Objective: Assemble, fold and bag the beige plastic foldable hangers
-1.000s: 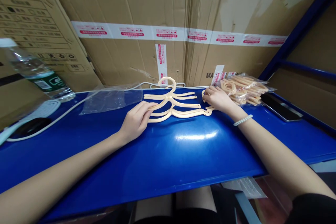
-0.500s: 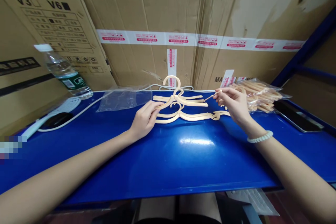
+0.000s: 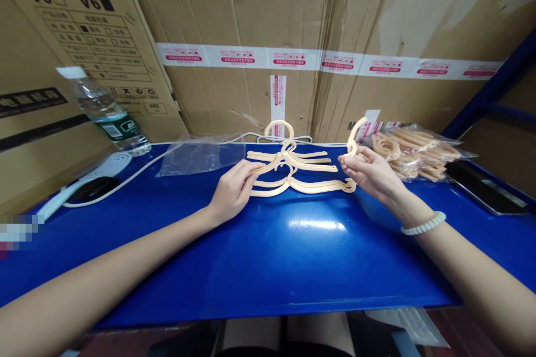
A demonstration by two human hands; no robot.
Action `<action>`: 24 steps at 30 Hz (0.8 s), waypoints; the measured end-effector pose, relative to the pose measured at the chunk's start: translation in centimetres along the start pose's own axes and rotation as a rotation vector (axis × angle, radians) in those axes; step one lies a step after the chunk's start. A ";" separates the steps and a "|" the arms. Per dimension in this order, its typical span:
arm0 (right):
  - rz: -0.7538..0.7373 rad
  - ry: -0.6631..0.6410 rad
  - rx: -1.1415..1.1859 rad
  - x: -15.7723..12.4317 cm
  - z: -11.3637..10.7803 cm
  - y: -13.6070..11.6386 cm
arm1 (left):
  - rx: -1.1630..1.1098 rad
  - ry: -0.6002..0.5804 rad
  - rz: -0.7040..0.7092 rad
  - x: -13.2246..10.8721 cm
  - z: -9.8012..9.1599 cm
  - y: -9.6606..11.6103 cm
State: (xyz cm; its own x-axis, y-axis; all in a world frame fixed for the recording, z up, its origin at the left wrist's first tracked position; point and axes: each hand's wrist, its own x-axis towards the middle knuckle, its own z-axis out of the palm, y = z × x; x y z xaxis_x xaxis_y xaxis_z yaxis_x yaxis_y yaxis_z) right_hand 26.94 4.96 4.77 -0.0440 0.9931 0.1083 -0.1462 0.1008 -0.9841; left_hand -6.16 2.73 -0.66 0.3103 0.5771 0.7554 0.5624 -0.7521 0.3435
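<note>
Cream hangers (image 3: 286, 155), at centre, over the far half of a blue table (image 3: 251, 268). The left hand (image 3: 233, 189) is closed on the hangers' left side; the right hand (image 3: 372, 173), well apart from it, pinches a curved hook piece (image 3: 353, 133) to their right. Farther right, a bag of cream parts (image 3: 422, 148) beside a phone (image 3: 486, 189); at far left, a bottle (image 3: 113, 117).

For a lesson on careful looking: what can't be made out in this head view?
Head: left tip of the hanger, covered by the left grip.
Head: lower end of the hook, covered by the right grip.
Head: number of bagged pieces, lost in overlap and plastic.
</note>
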 end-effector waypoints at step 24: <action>0.308 -0.254 -0.067 -0.1 -0.3 -0.3 | 0.008 -0.001 0.051 -0.1 0.0 -0.1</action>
State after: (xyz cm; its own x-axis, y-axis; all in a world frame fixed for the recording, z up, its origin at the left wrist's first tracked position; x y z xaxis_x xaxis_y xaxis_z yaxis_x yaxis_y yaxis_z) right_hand 27.24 4.80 5.00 -0.3195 0.9323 -0.1696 -0.0243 -0.1870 -0.9821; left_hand -6.26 2.72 -0.79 0.3392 0.5385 0.7714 0.5519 -0.7779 0.3004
